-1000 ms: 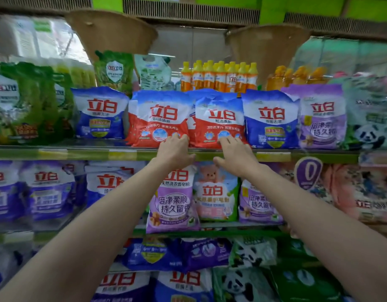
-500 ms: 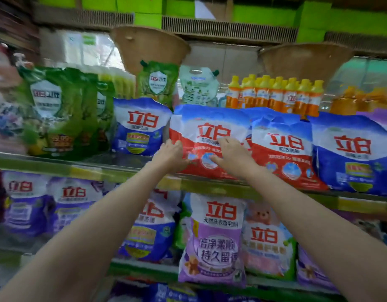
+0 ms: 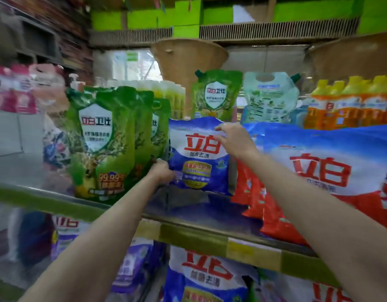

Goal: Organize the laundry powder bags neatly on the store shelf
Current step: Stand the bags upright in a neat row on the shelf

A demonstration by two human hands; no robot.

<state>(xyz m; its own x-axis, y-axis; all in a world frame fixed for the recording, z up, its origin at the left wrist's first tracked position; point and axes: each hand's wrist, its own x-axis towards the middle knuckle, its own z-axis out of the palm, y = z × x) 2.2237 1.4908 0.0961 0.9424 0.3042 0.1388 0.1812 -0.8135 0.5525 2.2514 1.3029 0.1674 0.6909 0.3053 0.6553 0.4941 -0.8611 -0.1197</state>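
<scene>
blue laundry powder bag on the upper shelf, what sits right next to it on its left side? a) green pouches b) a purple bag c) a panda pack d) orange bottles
a: the green pouches stand directly left of the blue laundry powder bag, where the left hand grips the bag's lower left edge; the orange bottles stand further back on the right.

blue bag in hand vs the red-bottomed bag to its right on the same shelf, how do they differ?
The blue bag has a blue lower half; the red bag has a red one. The blue bag sits further back with bare shelf before it; the red bag reaches the shelf edge. The left hand and right hand hold only the blue bag. Both carry the same red logo.
</scene>
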